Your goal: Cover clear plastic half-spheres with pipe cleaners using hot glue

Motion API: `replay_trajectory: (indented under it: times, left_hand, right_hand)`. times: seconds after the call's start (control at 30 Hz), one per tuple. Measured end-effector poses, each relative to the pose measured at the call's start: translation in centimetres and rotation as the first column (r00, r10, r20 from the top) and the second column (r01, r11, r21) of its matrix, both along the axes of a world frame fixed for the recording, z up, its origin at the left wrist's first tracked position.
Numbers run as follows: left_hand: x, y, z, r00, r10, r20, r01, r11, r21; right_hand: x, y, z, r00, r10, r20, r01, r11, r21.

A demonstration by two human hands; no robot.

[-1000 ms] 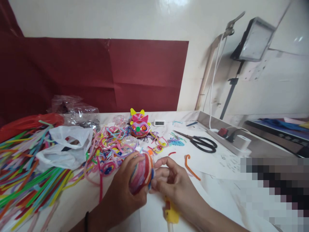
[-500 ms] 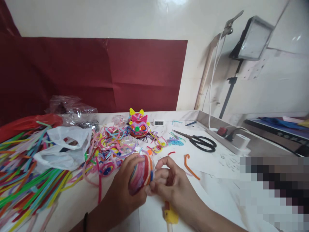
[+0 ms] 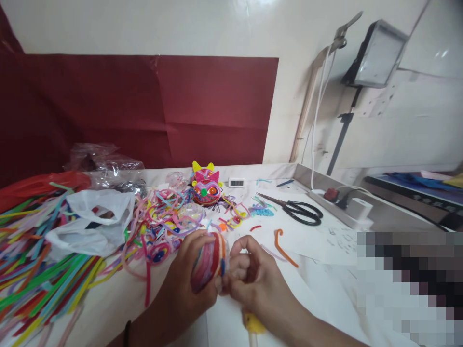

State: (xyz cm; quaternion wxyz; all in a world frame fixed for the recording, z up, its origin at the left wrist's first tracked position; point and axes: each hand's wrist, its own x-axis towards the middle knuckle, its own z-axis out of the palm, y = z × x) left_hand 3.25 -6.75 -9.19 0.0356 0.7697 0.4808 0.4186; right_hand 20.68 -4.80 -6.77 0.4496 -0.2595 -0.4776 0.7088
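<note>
White table (image 3: 115, 299): over it I log 1 ball (image 3: 208, 265) grasped in the left hand (image 3: 184, 277), right hand (image 3: 258, 274) curled at its edge, whether pinching anything I cannot tell; a slackened left grip could let it slip.

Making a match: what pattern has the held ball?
The ball shows pink, red, orange and blue stripes, best in head view.

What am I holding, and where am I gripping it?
Your left hand grips the rounded striped piece around its left side, thumb below. Your right hand is at its right edge; whether it pinches anything can't be told.
</note>
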Motion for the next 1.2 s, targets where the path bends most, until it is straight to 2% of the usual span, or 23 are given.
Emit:
replay_trajectory:
  times: [0.23,0.43,0.67,0.8,0.97,1.2]
  left_hand:
    - [0.3,0.2,0.1,0.999,0.035,-0.012,-0.035,0.999,0.042]
    - [0.2,0.0,0.2,0.998,0.049,-0.025,-0.048,0.998,0.048]
    - [0.3,0.0,0.4,0.996,0.059,-0.065,-0.053,0.994,0.096]
    - [0.5,-0.1,0.5,0.994,0.073,-0.084,-0.063,0.991,0.116]
    - [0.6,-0.3,0.5,0.990,0.090,-0.105,-0.077,0.989,0.128]
    - [0.9,-0.3,0.6,0.984,0.124,-0.131,-0.101,0.980,0.169]
  right_hand:
    - [0.1,0.1,-0.4,0.999,0.035,0.006,-0.035,0.998,0.058]
    - [0.3,-0.1,0.2,0.998,0.064,-0.024,-0.064,0.998,0.005]
    - [0.2,-0.3,0.5,0.999,0.026,0.037,-0.025,0.999,-0.037]
    - [0.1,-0.2,0.4,0.998,0.019,0.064,-0.018,1.000,-0.016]
    - [0.0,0.0,-0.4,0.991,-0.061,0.115,0.059,0.998,0.025]
    - [0.0,0.0,-0.4,0.989,-0.056,0.140,0.050,0.998,0.045]
